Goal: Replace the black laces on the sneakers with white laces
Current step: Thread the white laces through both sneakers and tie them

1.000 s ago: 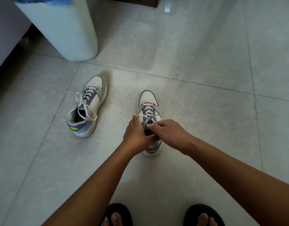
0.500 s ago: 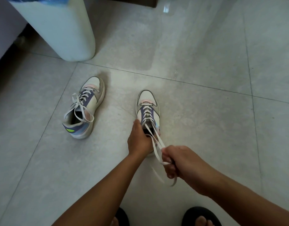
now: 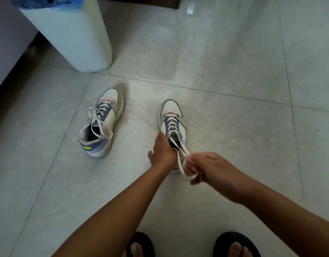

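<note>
A: From the head camera, the right hand (image 3: 210, 167) is curling its fingers round the white lace (image 3: 180, 154), drawing it taut from the near sneaker (image 3: 172, 121).

B: The left hand (image 3: 162, 151) is gripping that shoe's collar; the other sneaker (image 3: 102, 123) is sitting on the tiles near the bin (image 3: 71, 34).

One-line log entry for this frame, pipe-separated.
left hand steadies right sneaker | right hand grips white lace ends, pulled toward person | left sneaker apart, white-laced, bow tied
</note>
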### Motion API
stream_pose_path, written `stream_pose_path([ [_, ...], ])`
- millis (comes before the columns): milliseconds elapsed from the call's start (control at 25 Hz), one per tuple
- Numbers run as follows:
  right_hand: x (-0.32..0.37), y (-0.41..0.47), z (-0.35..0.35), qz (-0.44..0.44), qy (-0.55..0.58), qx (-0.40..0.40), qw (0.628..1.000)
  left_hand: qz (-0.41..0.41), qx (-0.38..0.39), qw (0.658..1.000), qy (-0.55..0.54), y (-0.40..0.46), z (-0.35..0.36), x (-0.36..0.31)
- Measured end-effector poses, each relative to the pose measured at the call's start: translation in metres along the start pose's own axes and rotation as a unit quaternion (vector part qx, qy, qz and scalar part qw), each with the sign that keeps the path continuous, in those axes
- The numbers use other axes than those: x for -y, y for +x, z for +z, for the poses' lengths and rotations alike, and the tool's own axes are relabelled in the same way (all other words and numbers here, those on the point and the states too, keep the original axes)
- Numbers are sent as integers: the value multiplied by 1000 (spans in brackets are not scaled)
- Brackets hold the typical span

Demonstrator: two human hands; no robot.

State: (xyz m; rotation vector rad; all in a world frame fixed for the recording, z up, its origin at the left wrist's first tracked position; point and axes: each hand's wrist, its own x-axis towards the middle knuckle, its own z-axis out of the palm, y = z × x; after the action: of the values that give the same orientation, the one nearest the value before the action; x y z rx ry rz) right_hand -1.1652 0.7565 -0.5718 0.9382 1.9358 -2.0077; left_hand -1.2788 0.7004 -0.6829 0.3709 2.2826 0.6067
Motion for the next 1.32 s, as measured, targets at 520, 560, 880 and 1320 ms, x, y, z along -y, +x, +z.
stream_pose_path([
  [520,32,88,-79,6,-124,-235,964,250,0,967,-49,4,-43,23],
  [560,22,93,-79,35,-229,-257,938,251,-37,966,-39,9,-52,28],
  [880,-41,106,-15,18,-420,-64,905,-71,-201,968,134,58,-153,94],
  [1320,-51,102,-7,-96,-451,-133,877,165,-245,901,317,9,-79,42],
])
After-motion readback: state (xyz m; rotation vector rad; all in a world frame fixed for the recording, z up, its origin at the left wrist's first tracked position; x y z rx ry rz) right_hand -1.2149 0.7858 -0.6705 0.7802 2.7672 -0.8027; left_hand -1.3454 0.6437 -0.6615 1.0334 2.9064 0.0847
